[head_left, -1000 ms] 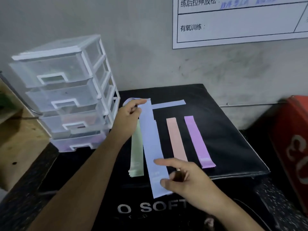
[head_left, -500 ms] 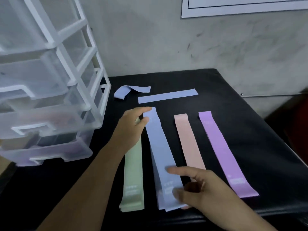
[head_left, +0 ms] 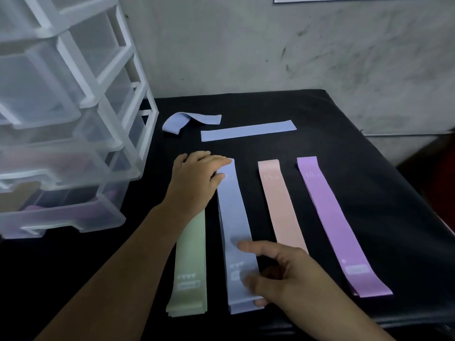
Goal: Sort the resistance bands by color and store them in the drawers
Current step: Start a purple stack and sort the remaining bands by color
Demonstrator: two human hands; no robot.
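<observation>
Four stacks of flat bands lie side by side on the black pad (head_left: 357, 143): green (head_left: 190, 262), blue (head_left: 234, 217), pink (head_left: 280, 205) and purple (head_left: 330, 217). My left hand (head_left: 197, 180) pinches the far end of the blue stack, partly covering the green one. My right hand (head_left: 283, 274) holds the blue stack's near end between thumb and fingers. Farther back lie a flat blue band (head_left: 248, 130) and a curled blue band (head_left: 182, 121). The clear drawer unit (head_left: 73, 119) stands at the left, drawers closed.
A grey wall (head_left: 270, 45) rises right behind the pad. A dark red object (head_left: 443, 173) shows at the right edge. The lowest drawer (head_left: 61, 217) holds something purple, seen through the plastic.
The view has moved closer and lower. The blue band held in both hands has come down flat onto the blue stack, and both hands stay on its ends.
</observation>
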